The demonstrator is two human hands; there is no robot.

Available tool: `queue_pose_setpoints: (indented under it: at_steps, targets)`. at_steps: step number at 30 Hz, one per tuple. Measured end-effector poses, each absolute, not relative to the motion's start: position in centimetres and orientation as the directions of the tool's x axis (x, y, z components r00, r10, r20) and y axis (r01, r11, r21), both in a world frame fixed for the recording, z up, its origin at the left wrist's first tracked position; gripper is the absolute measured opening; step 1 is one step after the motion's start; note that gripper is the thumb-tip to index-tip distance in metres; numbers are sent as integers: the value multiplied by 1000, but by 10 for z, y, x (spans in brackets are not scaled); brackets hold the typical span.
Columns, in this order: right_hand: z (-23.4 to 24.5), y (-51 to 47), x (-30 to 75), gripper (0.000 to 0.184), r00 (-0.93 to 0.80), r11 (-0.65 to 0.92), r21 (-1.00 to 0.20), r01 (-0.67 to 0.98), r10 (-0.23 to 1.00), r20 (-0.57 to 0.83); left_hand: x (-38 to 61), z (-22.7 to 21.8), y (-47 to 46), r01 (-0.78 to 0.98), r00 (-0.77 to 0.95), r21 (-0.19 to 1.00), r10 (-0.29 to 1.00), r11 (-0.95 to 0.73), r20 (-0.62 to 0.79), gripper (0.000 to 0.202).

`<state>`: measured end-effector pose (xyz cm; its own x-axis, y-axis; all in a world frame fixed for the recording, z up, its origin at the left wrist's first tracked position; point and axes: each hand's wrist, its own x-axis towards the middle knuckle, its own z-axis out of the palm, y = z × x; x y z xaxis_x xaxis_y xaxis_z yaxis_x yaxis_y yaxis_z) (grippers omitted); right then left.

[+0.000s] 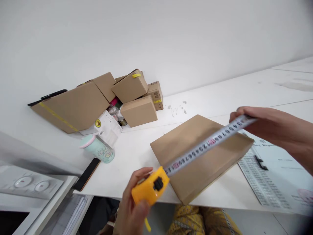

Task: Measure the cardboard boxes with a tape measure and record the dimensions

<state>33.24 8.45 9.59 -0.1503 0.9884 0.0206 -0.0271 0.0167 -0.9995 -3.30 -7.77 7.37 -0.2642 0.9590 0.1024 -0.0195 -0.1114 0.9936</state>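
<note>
Measuring flat box: left hand grip wrapped round tape case, right hand pinching blade, stretched above box, probably not touching. Next: lay blade along edge.

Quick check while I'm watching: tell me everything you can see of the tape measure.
The tape measure has a yellow, plastic-looking case with a black slide button on its face and a yellow strap hanging below. The left hand grips the case. Its white blade, printed with black numbers and red marks, is drawn out. It slants up to the right over the flat cardboard box, and the right hand holds its far end in its fingers.
</note>
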Motion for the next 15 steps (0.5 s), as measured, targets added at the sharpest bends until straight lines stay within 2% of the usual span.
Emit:
queue_pose_setpoints:
  at_steps: [3, 8, 11, 15]
  targets:
    - [86, 125, 344, 33, -143, -88, -991, -101, 987, -73, -57, 70, -61, 24, -315, 999, 948, -48, 53, 66]
    - [70, 126, 328, 35, -179, -308, -949, -70, 940, -292, -77, 63, -54, 21, -281, 1000, 960, -3, 8, 59]
    - [73, 112, 317, 33, -170, -308, -949, -69, 941, -293, -75, 60, -61, 52, -267, 998, 964, 21, -6, 57]
    - [75, 102, 308, 31, -222, -250, -967, 42, 942, -253, -63, 65, -66, 91, -230, 994, 973, 54, -32, 63]
